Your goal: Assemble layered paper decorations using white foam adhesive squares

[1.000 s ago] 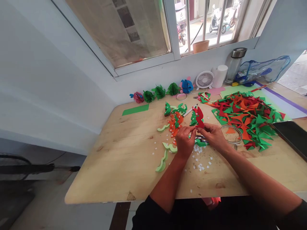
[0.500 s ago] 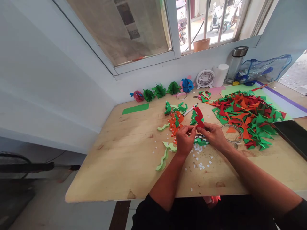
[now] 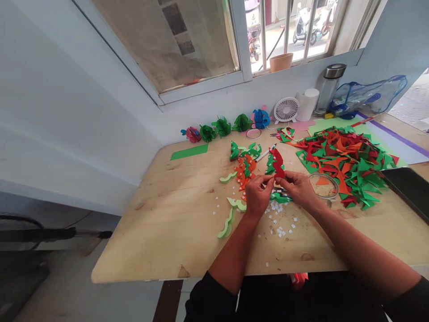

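Note:
A red wavy-edged paper cutout (image 3: 278, 162) stands up between my two hands. My right hand (image 3: 299, 188) pinches its lower end. My left hand (image 3: 258, 191) has its fingertips pressed together at the same lower end; whether they grip the paper or a small bit there is hidden. Behind the red piece lies green cut paper (image 3: 270, 165) with white squares on it. Left of my hands are orange wavy cutouts (image 3: 241, 172) dotted with white squares, and light green wavy strips (image 3: 228, 224). Small white squares (image 3: 280, 231) are scattered below my hands.
A heap of red, orange and green paper scraps (image 3: 348, 156) lies at right, with a tape ring (image 3: 323, 186) before it and a phone (image 3: 409, 190) beyond. Folded paper figures (image 3: 223, 127), a small fan (image 3: 286, 109) and a glass bottle (image 3: 330, 91) line the wall.
Both hands stay at the red cutout with almost no movement. The view has shifted very slightly.

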Available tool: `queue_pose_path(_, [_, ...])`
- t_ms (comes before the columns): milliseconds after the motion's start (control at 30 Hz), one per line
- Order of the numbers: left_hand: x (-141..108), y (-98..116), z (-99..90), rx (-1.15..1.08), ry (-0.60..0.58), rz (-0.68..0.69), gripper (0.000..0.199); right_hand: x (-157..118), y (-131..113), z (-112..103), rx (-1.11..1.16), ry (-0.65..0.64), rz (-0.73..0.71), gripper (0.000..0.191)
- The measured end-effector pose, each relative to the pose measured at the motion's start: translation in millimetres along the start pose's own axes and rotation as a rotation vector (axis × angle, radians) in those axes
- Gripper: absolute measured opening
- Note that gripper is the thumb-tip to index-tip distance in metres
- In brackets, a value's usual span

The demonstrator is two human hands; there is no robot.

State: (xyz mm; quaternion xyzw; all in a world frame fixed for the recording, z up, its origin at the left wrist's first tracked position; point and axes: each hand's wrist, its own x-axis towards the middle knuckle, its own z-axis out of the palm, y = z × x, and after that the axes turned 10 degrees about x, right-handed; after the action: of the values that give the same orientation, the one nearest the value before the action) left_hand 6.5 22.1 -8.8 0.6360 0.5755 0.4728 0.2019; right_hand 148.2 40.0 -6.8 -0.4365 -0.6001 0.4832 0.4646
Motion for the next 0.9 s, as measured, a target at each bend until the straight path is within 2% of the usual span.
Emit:
queue_pose_path(300, [0.6,-0.1,1.1,-0.175,-0.040,-0.131,0.017,-1.2,-1.8,0.6,-0.017,-0.003,0.004,0.030])
queue_pose_path(433, [0.9,-1.0,1.7,-0.182,-0.040,-0.134,0.018,-1.1,-1.3,1.6,0.045,0.009,0.042,0.031])
queue_pose_path(567, [1.2,-2.6,0.6,-0.097,-0.052,-0.029,0.019,-0.8,-3.9,2.2,0.133,0.039,0.098,0.031])
queue_pose_path(700, [2.7,-3.8,-2.6,0.087,-0.025,0.157,0.017,-0.2,-9.1,1.9,0.212,0.028,0.172,0.032])
queue_pose_path(900, [6.8,-8.1,-7.1,0.322,-0.015,0.400,0.017,0.4,-14.6,0.0,0.215,-0.011,0.200,0.033])
